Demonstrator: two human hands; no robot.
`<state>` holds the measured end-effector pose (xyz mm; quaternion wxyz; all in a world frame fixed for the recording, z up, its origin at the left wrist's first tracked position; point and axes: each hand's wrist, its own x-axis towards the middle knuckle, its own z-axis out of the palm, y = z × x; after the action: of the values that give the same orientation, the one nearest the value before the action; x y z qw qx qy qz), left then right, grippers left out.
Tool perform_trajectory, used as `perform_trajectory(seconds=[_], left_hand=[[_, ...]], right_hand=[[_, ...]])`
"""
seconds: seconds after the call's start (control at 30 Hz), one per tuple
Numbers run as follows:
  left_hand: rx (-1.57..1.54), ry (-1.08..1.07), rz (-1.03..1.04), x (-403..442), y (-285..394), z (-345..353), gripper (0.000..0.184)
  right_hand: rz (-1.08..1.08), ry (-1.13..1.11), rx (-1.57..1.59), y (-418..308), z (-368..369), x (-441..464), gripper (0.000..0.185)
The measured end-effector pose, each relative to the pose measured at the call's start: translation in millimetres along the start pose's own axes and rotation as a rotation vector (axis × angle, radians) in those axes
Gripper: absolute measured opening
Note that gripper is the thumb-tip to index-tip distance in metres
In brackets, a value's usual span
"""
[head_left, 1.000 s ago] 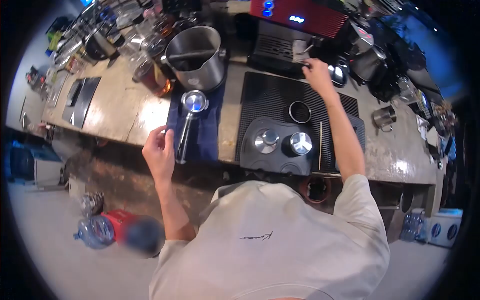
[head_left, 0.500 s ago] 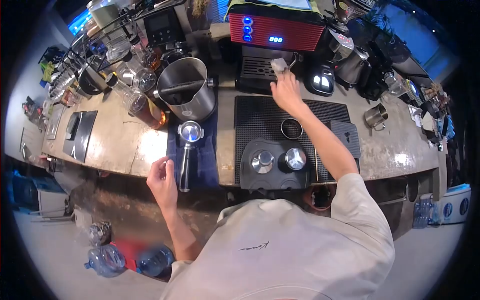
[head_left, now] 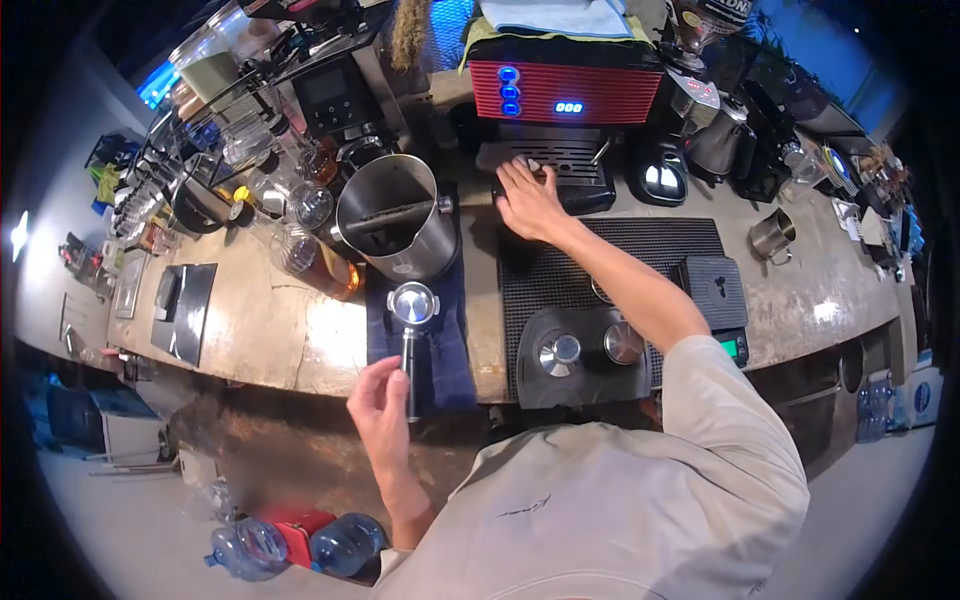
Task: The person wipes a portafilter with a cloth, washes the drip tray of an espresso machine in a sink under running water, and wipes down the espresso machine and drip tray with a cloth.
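Observation:
My right hand (head_left: 530, 200) reaches to the left end of the drip tray (head_left: 585, 160) under the red espresso machine (head_left: 565, 88). It is closed on a small pale cloth (head_left: 532, 165), which the fingers mostly cover. My left hand (head_left: 380, 415) is held at the counter's front edge with fingers loosely curled and nothing in it. Just right of it is the black handle of a portafilter (head_left: 412, 305), lying on a dark blue towel (head_left: 448, 340). A steel knock bin (head_left: 395, 225) stands behind the portafilter.
A black rubber mat (head_left: 530, 260) carries a tamping stand (head_left: 535, 385) with two metal tools, partly behind my right arm. A scale (head_left: 715, 285) and a steel pitcher (head_left: 772, 237) are to the right. A bottle of amber liquid (head_left: 318, 262) stands left of the bin.
My right hand has moved left across the drip tray with the cloth. The view has shifted, and my left hand now appears closer to the portafilter handle.

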<state>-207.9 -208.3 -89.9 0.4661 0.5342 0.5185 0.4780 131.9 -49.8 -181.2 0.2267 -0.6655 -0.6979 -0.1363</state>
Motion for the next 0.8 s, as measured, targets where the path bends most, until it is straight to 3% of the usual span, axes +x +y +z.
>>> perform_trajectory(seconds=[0.07,0.17,0.23,0.33,0.47,0.6,0.73,0.8], left_hand=[[-0.147,-0.149,-0.032,-5,12,18,0.016],[-0.214,-0.344,-0.020,6,14,49,0.016],[-0.355,-0.616,-0.052,29,4,75,0.017],[-0.727,-0.741,-0.380,67,-4,130,0.021],[-0.914,-0.461,-0.954,134,-38,214,0.049],[-0.979,-0.369,-0.961,179,-58,266,0.056],[-0.834,-0.146,-1.029,177,-46,286,0.055],[-0.840,-0.152,-0.994,178,-52,292,0.053]], right_hand=[[-0.143,0.054,0.044,10,-14,-18,0.047],[-0.152,0.016,-0.001,28,-46,-49,0.046],[-0.167,-0.017,-0.037,40,-62,-62,0.045],[-0.073,-0.014,-0.079,61,-63,-71,0.045],[0.058,-0.004,-0.085,64,-72,-89,0.046],[0.177,0.122,-0.009,60,-91,-75,0.047],[0.979,0.227,0.597,89,-59,-72,0.055],[0.957,0.256,0.597,90,-46,-75,0.056]])
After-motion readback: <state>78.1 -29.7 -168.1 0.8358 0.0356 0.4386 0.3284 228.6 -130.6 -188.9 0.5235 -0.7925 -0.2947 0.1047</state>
